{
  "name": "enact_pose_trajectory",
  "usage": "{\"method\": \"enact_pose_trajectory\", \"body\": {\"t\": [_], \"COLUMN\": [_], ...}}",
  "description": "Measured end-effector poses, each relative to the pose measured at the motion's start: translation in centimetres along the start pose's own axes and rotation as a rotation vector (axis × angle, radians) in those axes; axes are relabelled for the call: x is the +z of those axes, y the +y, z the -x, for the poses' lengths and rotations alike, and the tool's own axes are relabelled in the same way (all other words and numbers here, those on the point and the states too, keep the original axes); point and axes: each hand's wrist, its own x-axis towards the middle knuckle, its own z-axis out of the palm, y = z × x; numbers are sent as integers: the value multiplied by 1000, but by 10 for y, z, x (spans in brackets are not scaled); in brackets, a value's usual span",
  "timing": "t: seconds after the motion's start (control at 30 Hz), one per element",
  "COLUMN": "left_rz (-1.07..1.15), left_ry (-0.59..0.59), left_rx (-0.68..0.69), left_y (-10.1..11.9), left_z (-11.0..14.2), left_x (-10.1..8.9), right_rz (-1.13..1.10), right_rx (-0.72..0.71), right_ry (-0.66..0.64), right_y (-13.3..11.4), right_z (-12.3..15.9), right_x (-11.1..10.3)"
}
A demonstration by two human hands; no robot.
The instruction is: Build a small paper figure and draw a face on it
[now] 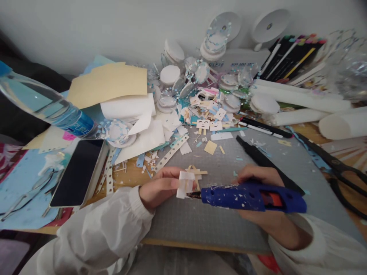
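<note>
Mat below, hands gripping glue gun (pixel 233 198)

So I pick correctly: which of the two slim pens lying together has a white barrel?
The slim white pen, on the near side; its neighbour, the slim black pen, lies just behind.

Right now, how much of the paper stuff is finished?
Some looks done: two paper faces, drawn and cut, by a heap of cut pieces. In hand: the left hand holds a white piece, and the right hand a blue glue gun, its tip close by. Probably left: that white piece, and a plain yellow square on the mat. I can't tell how many more.
</note>
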Motion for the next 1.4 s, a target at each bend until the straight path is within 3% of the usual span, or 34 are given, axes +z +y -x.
{"method": "enact_pose_trajectory", "body": {"t": [0.47, 0.83, 1.07, 1.23, 1.4], "left_rz": [-24, -73, -70, -51, -28], "left_ry": [4, -19, -28, 2, 4], "left_rx": [-19, -74, -85, -72, -63], "left_y": [-1, 1, 0, 0, 0], "left_z": [-1, 1, 0, 0, 0], "left_x": [0, 0, -1, -1, -1], "right_rz": [-84, 35, 81, 9, 30], "right_rx": [37, 9, -11, -13, 46], "right_ry": [-70, 139, 94, -67, 112], "right_y": [2, 6, 4, 3, 6], "right_z": [0, 0, -1, -3, 0], "right_x": [-6, 4, 2, -7, -1]}}
